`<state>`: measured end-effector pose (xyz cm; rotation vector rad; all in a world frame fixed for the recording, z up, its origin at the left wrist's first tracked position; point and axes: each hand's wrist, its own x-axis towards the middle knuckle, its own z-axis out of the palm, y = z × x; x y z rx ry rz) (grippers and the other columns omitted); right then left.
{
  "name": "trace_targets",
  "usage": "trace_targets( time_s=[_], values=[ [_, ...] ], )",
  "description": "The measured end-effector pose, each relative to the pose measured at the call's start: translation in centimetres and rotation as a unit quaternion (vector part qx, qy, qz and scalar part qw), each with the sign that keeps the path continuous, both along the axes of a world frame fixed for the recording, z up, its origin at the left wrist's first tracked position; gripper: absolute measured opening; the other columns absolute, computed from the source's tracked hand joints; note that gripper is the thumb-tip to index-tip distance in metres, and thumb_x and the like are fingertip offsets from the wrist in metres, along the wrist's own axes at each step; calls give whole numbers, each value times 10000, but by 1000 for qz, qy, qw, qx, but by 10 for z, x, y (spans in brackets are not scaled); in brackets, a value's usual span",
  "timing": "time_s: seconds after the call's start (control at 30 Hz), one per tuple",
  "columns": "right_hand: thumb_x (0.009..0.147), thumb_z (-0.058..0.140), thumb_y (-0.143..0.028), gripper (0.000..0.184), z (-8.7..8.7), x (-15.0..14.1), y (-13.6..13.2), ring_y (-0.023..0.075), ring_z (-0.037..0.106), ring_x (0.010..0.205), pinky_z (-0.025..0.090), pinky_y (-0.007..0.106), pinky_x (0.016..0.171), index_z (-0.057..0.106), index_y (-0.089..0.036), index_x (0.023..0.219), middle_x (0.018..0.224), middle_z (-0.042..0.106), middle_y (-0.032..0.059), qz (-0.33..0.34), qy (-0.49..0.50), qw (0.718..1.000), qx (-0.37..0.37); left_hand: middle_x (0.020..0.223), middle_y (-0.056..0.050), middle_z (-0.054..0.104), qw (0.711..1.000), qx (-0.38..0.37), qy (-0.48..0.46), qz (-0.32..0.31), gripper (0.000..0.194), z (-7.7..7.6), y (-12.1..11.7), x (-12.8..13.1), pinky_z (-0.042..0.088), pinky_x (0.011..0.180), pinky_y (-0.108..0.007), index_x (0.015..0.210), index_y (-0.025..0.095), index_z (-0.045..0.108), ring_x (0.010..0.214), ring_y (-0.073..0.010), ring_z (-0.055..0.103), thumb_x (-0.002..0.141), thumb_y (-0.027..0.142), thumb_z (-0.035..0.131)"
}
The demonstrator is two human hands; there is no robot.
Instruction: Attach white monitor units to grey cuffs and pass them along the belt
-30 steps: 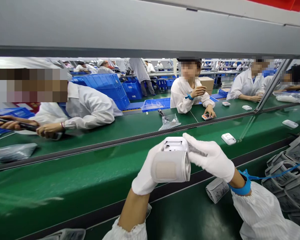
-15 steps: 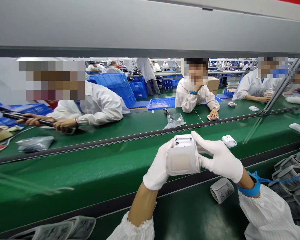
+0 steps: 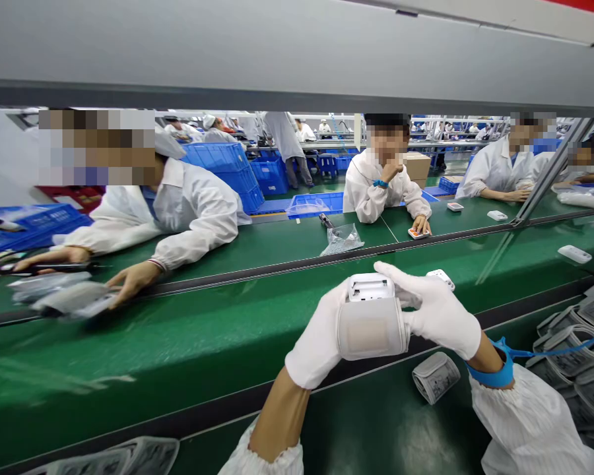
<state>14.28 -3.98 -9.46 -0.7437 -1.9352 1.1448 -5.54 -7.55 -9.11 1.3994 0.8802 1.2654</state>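
L hand (image 3: pixel 317 336): white glove, forearm rising from lower left, grip closed round BP monitor's left side.
R hand (image 3: pixel 438 316): white glove, fingers extended, grip clasping monitor's right side; blue wrist strap (image 3: pixel 492 375).
BP monitor (image 3: pixel 371 316): cuff wrapped, held by both hands above green worktop (image 3: pixel 129 349).
Nearby: rolled cuff (image 3: pixel 435 377), lower right of hands.

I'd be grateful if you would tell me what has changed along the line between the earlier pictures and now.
The left co-worker's hand has left the dark tool and reached down toward a grey plastic bag on the far belt. The person's left hand and right hand still hold the white blood pressure monitor in its wrapped cuff.
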Motion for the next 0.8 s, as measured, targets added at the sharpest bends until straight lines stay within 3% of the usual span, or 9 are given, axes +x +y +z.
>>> trace_targets(
  time_s=[0.17, 0.37, 0.53, 0.63, 0.8],
  values=[
    [811, 790, -161, 828, 1, -11, -4, 280, 713, 1252, 602, 381, 1091, 503, -191, 1587, 1410, 692, 70, -9, 34, 998, -50, 1220, -85, 769, 998, 35, 42, 37, 285, -1, 0, -4, 561, 1011, -358, 1133, 182, 737, 1116, -255, 720, 885, 321, 746],
    [798, 757, -128, 507, 0, -29, -7, 286, 718, 1213, 603, 389, 1056, 740, -180, 1303, 1241, 775, 47, 13, 117, 991, -61, 1099, -88, 784, 995, 49, 48, 75, 264, -6, 4, -7, 578, 913, -358, 1048, 161, 751, 1030, -268, 723, 850, 333, 776],
    [817, 735, -191, 410, -16, -39, -4, 304, 744, 1131, 613, 423, 1022, 783, -158, 1224, 1167, 798, 61, -42, 162, 984, -69, 1106, -91, 783, 995, 15, 29, 96, 264, -16, 11, -8, 572, 901, -358, 1075, 157, 758, 993, -256, 714, 865, 317, 755],
    [833, 708, -234, 415, -30, -43, 5, 318, 729, 1168, 604, 442, 1029, 781, -131, 1229, 1178, 794, 87, -58, 128, 989, -57, 1149, -91, 781, 994, 6, 46, 99, 274, -19, 14, -15, 570, 937, -373, 1103, 166, 767, 999, -250, 711, 888, 332, 734],
    [907, 666, -265, 485, -31, -30, 24, 285, 701, 1233, 558, 433, 1089, 705, -172, 1382, 1287, 758, 78, 30, -6, 999, 30, 1256, -113, 757, 994, 22, 106, 19, 343, -14, 13, -30, 541, 1053, -409, 1199, 190, 751, 1139, -272, 706, 910, 374, 726]
  ],
)
